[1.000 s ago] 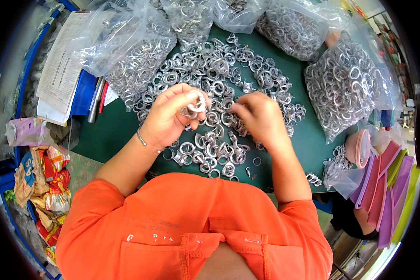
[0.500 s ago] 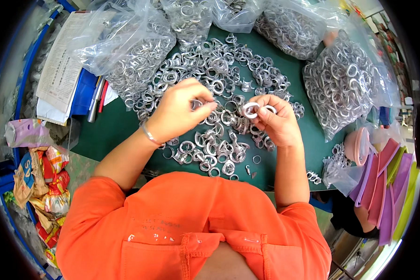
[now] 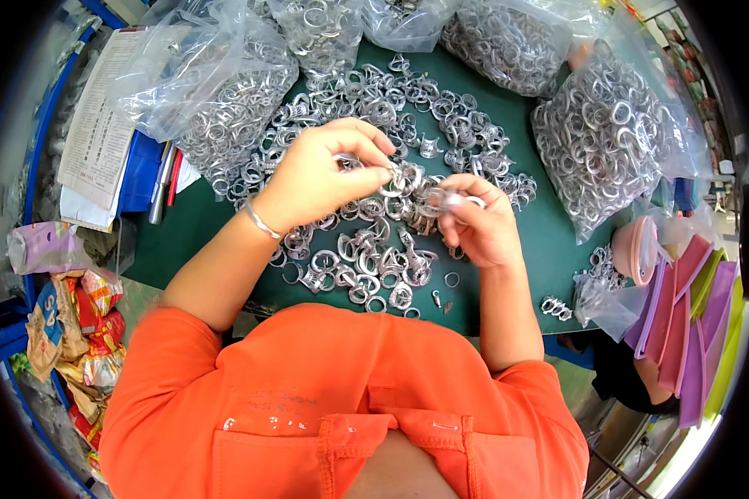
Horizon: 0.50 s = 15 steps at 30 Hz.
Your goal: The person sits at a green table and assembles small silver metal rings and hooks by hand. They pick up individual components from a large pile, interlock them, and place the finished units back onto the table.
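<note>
Over a heap of silver-grey metal rings [image 3: 379,249], both my hands work close together. My right hand [image 3: 487,229] is closed on metal rings [image 3: 477,201], pinched between thumb and fingers; part of them is smeared by motion. My left hand [image 3: 312,179] has its fingers curled, the thumb and forefinger tips close together beside rings of the heap. What lies between those tips, if anything, I cannot make out. A plain bangle [image 3: 260,219] circles my left wrist. Several loose rings lie near the table edge, with a small ring [image 3: 451,279] apart from the others.
Clear plastic bags full of rings stand along the back, among them a left bag [image 3: 233,108] and a right bag [image 3: 599,137]. Papers [image 3: 100,125] and pens [image 3: 165,179] lie at the left of the green table [image 3: 183,258]. A pink cup [image 3: 635,249] stands right, beside coloured strips [image 3: 682,320].
My right hand has moved slightly left and down, bringing its rings nearer my left hand. My left forefinger and thumb have shifted a little right. The whole view has shifted slightly.
</note>
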Available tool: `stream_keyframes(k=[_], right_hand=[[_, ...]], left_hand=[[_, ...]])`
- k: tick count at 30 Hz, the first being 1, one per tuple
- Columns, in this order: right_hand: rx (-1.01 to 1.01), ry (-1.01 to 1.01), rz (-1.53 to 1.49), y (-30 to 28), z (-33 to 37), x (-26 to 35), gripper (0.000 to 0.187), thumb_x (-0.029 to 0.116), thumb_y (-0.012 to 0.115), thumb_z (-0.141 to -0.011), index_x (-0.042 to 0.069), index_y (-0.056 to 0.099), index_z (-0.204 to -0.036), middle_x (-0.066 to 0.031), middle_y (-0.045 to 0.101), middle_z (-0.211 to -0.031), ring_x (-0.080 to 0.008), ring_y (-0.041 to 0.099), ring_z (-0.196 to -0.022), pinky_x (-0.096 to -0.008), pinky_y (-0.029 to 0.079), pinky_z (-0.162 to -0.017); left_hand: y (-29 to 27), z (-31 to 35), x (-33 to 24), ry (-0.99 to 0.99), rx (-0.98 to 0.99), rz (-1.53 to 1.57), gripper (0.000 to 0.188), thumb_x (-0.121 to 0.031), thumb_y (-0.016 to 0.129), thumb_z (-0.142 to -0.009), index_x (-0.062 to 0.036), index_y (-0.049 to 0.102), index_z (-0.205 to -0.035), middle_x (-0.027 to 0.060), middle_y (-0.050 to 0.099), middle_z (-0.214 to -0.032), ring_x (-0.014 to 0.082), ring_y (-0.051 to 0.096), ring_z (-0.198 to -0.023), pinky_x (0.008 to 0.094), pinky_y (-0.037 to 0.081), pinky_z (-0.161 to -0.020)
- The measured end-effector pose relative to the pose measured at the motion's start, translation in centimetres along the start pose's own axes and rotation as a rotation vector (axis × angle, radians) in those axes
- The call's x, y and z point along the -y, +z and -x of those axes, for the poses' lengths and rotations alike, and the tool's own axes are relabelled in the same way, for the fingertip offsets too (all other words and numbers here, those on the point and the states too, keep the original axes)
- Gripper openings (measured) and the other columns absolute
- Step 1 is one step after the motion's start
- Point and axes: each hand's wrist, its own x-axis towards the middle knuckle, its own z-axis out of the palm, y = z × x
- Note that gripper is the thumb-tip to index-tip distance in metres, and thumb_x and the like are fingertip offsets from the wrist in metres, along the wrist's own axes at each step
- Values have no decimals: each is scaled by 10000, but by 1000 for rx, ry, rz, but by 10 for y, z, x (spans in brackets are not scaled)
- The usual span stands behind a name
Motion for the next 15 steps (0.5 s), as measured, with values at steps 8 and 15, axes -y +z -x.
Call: stream_keyframes(k=[8, 15], right_hand=[[-155, -56, 386, 20, -9, 5, 124, 13, 555, -890, -20, 600, -1001, -33, 616, -745, -77, 590, -653, -182, 439, -490], [-303, -467, 929, 18, -9, 2, 194, 37, 637, -824, 5, 650, -1015, -113, 619, -1003, -188, 605, -887, -277, 483, -726]], left_hand=[[-4, 16, 7, -481, -10, 383, 104, -77, 703, -798, -10, 627, -776, 115, 652, -949, 90, 578, -652, 197, 452, -487], [6, 22, 10, -583, 44, 721, 142, -182, 628, -886, -41, 607, -885, 71, 661, -830, 104, 619, -677, 207, 472, -455]])
